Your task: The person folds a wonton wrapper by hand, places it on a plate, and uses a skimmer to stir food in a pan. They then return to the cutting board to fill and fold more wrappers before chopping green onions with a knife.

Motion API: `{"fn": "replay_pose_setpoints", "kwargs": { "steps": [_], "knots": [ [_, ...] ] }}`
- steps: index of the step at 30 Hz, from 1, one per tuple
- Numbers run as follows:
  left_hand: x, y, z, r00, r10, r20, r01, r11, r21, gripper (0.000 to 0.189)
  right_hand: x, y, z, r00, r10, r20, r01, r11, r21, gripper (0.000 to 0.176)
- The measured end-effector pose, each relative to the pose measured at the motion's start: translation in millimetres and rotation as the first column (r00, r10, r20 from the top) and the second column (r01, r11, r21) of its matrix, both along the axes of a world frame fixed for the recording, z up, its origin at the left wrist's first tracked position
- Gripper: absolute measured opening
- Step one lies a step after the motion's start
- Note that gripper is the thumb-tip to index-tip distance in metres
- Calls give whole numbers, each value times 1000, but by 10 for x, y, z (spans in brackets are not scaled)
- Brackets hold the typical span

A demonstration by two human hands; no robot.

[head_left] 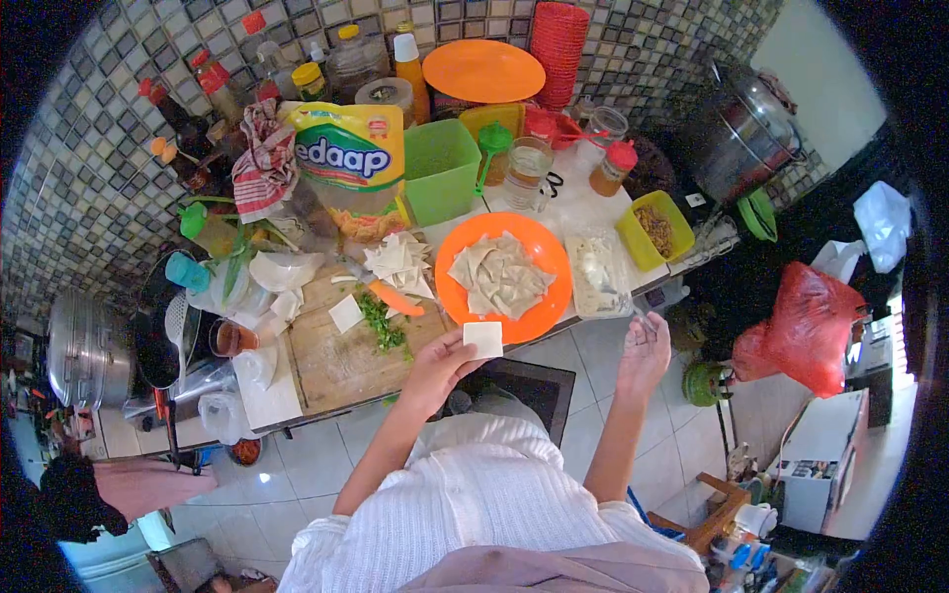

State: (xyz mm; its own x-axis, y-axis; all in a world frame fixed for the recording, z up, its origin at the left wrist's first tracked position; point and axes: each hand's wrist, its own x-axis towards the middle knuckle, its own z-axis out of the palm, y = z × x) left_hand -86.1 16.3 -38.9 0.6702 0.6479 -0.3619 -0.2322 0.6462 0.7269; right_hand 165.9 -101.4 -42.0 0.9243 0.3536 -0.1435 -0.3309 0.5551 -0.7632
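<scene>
A small square white wrapper (483,340) is pinched in my left hand (443,370), just in front of the orange plate (452,296). Pale folded wrapper pieces (501,276) lie heaped on that plate. My right hand (645,354) is raised with its fingers apart and holds nothing, beside a clear plastic pack (598,275) of pale filling. On the wooden board (331,381) are another square wrapper (346,313), chopped green leaves (383,324) and an orange-handled knife (395,298). A stack of loose wrappers (398,259) sits behind the knife.
Behind stand a yellow Sedaap pack (351,163), a green container (442,173), a glass of water (527,170) and several bottles. A yellow-green box (654,231) of brown food is at the right. A dark pan (158,356) is at the left.
</scene>
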Motion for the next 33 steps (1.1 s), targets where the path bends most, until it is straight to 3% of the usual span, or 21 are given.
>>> {"fn": "replay_pose_setpoints", "kwargs": {
  "steps": [2, 4, 8, 13, 17, 19, 22, 26, 28, 33],
  "knots": [
    [28, 6, 31, 1000, 2, -28, -2, 1000, 0, 35, -162, 13, 200, 992, 102, 70, -102, 995, 2, 25],
    [48, 9, 60, 1000, -15, -17, 16, 999, 49, 36, -345, 38, 379, 919, 299, 256, -298, 953, -43, 26],
    [58, -19, 205, 997, -5, -78, 10, 998, 67, 38, -612, 46, 546, 873, 396, 284, -370, 918, -142, 27],
    [15, -35, 247, 999, -24, -35, 30, 987, 160, 39, -738, 11, 623, 603, 568, 560, -376, 822, -428, 28],
    [-10, -50, 273, 999, -37, -3, 37, 983, 178, 39, -774, -24, 743, 510, 545, 665, -279, 836, -471, 27],
    [-13, -56, 285, 997, -38, 70, 26, 986, 166, 39, -707, -24, 755, 261, 465, 846, -153, 885, -439, 24],
    [-14, -66, 274, 995, 8, 98, -18, 994, 105, 38, -722, -5, 779, 176, 353, 919, -75, 936, -345, 20],
    [-18, -80, 283, 991, 64, 119, -74, 994, 79, 36, -752, -21, 786, 185, 298, 936, -114, 953, -281, 20],
    [-34, -77, 293, 995, 44, 94, -52, 995, 87, 35, -772, -17, 757, 139, 384, 913, -204, 913, -353, 20],
    [-39, -87, 281, 993, 79, 88, -84, 994, 63, 35, -788, 12, 797, 154, 324, 933, -125, 943, -307, 23]
  ]
}}
